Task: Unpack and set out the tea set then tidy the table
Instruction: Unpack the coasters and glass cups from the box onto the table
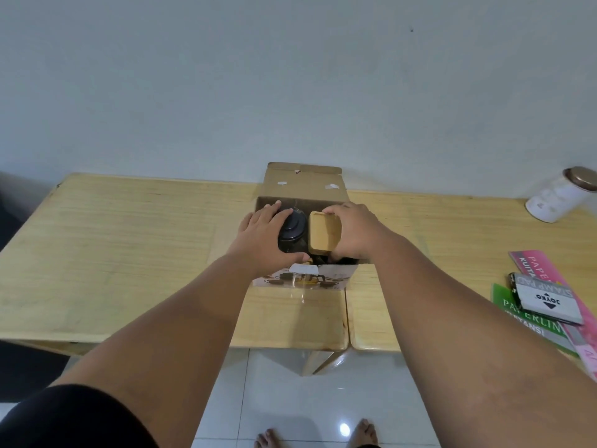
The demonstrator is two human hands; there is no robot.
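Matt brown cardboard box (303, 185), glossy dark teapot (292, 232), smooth pale wooden tray (324, 232), shiny wood-grain table (113, 237).

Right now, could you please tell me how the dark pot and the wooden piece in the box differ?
The dark pot is round and glossy; the wooden piece is rectangular and pale tan. The dark pot has a raised lid; the wooden piece shows a flat face. Both sit in the open box.

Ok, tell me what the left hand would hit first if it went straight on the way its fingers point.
Probably the far wall of the cardboard box, just beyond the fingers of the left hand, which grips the dark teapot. Depth is unclear.
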